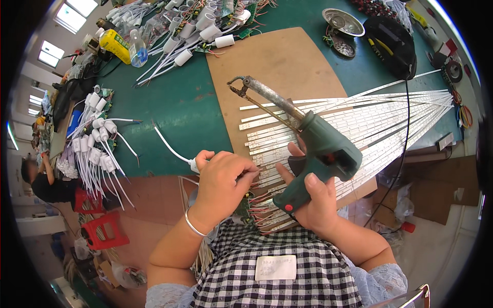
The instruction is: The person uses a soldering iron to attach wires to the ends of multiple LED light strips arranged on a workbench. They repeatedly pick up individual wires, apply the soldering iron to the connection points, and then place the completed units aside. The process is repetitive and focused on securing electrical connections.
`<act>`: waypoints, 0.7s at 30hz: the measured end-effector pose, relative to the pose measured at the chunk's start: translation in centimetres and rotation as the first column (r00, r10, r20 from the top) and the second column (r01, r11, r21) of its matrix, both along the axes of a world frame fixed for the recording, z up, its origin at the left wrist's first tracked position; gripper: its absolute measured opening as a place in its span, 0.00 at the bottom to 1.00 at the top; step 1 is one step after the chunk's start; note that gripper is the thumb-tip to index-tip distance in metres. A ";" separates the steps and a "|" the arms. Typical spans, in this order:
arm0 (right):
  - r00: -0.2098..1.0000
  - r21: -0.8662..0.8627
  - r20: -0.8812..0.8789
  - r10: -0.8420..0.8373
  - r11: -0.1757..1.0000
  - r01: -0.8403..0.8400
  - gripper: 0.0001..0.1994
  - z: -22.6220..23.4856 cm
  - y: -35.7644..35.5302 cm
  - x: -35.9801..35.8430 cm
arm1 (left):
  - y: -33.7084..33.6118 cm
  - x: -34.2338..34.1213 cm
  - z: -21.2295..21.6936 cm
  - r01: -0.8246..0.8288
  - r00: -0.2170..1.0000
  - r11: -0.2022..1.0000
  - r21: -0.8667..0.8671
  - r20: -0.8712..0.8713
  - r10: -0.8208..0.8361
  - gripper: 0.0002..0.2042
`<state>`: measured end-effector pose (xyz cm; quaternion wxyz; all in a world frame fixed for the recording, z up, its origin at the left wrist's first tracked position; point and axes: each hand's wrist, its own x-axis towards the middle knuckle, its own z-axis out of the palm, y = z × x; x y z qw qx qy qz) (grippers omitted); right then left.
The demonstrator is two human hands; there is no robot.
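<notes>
Green soldering gun (327, 141) lies in half-curled right hand (317, 211), left hand (218, 179) pressing fingertips (251, 167) together

I'm standing in a workshop where electrical goods are put together. The green counter (174, 110) carries heaps of white wired tubes (209, 33) with circuit boards (106, 94) among them and a fan of thin strips (390, 110), with a soldering gun (328, 146) held over it. Another person (43, 185) is off left near red stools (120, 232), and windows (76, 14) break the pale wall (74, 41).
</notes>
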<state>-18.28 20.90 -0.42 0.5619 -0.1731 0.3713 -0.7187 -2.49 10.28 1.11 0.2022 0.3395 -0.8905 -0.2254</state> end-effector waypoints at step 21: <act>0.999 -0.010 -0.010 -0.032 0.999 0.032 0.37 -0.1 -0.1 0.3 | 0.1 0.4 0.1 0.000 0.999 1.000 0.013 0.032 0.000 0.07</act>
